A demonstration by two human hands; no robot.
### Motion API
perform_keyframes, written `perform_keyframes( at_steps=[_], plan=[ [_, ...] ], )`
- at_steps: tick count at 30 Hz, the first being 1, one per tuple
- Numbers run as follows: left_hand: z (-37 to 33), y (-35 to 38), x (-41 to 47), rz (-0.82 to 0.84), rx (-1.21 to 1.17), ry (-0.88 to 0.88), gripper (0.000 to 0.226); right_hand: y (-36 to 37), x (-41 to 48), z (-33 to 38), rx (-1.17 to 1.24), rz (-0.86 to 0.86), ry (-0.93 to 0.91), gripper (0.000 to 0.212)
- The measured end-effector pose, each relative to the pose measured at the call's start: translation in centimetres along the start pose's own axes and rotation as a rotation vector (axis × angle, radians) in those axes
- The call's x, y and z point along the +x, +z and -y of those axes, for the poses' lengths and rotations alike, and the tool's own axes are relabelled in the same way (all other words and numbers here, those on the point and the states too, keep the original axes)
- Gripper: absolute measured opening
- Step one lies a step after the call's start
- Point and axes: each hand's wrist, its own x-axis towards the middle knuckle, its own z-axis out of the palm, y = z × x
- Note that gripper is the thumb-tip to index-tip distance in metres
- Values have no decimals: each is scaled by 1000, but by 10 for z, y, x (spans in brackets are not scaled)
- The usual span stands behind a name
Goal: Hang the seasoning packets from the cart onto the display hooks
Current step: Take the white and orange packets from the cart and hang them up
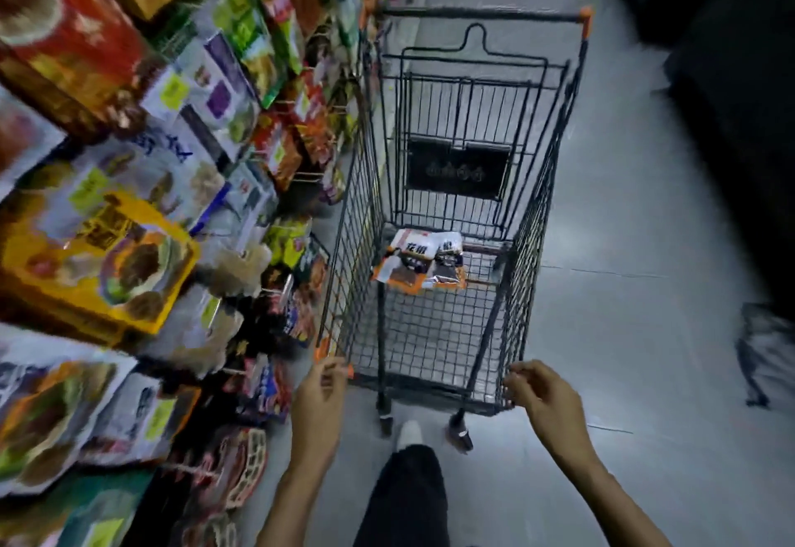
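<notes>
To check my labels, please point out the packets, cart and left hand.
packets [423, 260], head view, middle of the pile.
cart [482, 15], head view, far top rail.
left hand [318, 396], head view, back of the hand.

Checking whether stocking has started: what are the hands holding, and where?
Only the cart: left hand and right hand each grip a near rim corner. The seasoning packets lie inside.
</notes>
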Motion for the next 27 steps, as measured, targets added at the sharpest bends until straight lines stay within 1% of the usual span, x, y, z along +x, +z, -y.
perform_keyframes(
  at_steps=[2, 6, 8, 12, 14, 16, 19, 22, 25, 26, 27],
  plan=[
    [-16, 3, 49, 39, 20, 20, 15, 10, 37, 14, -12, -24, 10, 9],
    [-46, 7, 152, -32, 159, 152, 16, 39, 116, 42, 32, -30, 44, 10],
    [-56, 15, 202, -37, 216, 170, 20, 58, 157, 50, 66, -36, 62, 10],
    [-63, 42, 289, -24, 286, 143, 39, 106, 240, 47, 92, -37, 138, 15],
    [-60, 59, 323, 10, 308, 121, 49, 133, 280, 36, 64, -13, 157, 13],
    [-52, 75, 348, 33, 320, 127, 52, 162, 315, 17, 40, 17, 173, 6],
    [-36, 93, 369, 24, 344, 190, 46, 206, 359, -15, 4, 92, 263, 20],
    [-21, 101, 375, -39, 339, 322, 36, 242, 390, -46, -25, 159, 345, 23],
    [-15, 103, 378, -66, 275, 420, 29, 269, 408, -69, 30, 141, 496, 33],
    [-14, 103, 379, -64, 258, 430, 28, 275, 411, -74, 51, 116, 514, 39],
    [-13, 104, 380, -61, 246, 438, 27, 281, 413, -76, 60, 96, 512, 49]
  ],
)
